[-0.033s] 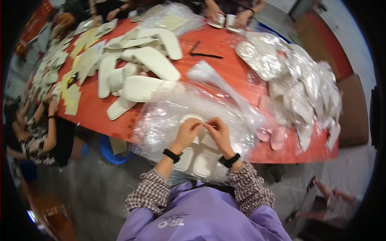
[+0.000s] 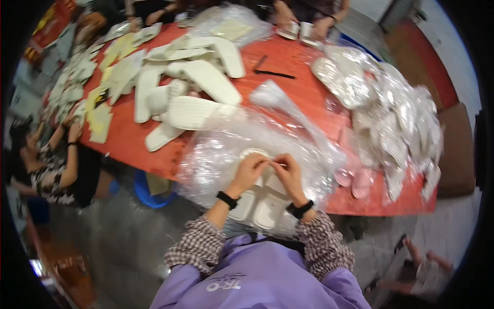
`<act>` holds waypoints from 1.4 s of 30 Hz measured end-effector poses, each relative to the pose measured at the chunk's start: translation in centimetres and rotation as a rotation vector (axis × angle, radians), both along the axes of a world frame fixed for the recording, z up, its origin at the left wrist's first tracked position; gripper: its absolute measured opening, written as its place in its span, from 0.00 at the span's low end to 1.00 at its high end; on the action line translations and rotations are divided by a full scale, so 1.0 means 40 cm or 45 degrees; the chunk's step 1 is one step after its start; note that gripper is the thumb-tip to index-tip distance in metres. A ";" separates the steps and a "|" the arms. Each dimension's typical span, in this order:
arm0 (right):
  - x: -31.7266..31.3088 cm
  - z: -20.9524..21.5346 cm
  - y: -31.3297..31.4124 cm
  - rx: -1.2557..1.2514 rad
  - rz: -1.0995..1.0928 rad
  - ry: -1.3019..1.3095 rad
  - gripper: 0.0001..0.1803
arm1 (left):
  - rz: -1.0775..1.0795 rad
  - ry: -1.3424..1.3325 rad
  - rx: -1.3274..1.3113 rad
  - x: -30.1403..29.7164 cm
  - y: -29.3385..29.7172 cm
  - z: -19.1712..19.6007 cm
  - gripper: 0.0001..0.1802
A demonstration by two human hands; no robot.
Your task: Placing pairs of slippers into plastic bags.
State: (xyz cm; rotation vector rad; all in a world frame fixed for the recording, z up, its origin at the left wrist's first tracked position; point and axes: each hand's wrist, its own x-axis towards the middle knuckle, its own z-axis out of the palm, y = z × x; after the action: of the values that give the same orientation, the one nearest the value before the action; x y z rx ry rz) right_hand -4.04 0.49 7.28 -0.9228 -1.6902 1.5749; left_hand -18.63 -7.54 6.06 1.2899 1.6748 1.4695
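My left hand [image 2: 249, 173] and my right hand [image 2: 289, 176] meet at the fingertips above a pair of white slippers. Both are closed in a pinch; whatever lies between the fingers is too small to make out. Under my wrists, the white slippers [image 2: 269, 212] rest with their open heel ends toward me, and my hands partly cover their front parts. Clear plastic bags [image 2: 206, 154] are spread in a crinkled layer beneath them, at the table's near edge.
Loose white slippers [image 2: 198, 112] are heaped on the red table [image 2: 303, 100] at left. Plastic-wrapped slippers [image 2: 396, 123] pile up at right, beside pink slippers [image 2: 362, 184]. A black strip [image 2: 275, 74] lies farther back. Other people work at the far and left edges. A blue basin [image 2: 146, 190] stands below.
The whole view has shifted slightly, so everything sits a little farther right. My hands keep their pinch over the slippers.
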 end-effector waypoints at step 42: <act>0.118 -0.022 0.018 0.875 0.204 -0.645 0.50 | 1.042 0.437 0.556 -0.768 -0.114 0.520 0.16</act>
State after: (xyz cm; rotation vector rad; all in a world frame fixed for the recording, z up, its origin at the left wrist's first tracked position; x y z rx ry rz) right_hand 0.68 1.20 6.38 -0.8619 -2.4810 0.7491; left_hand -49.33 -12.09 26.87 1.1580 2.3722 2.2809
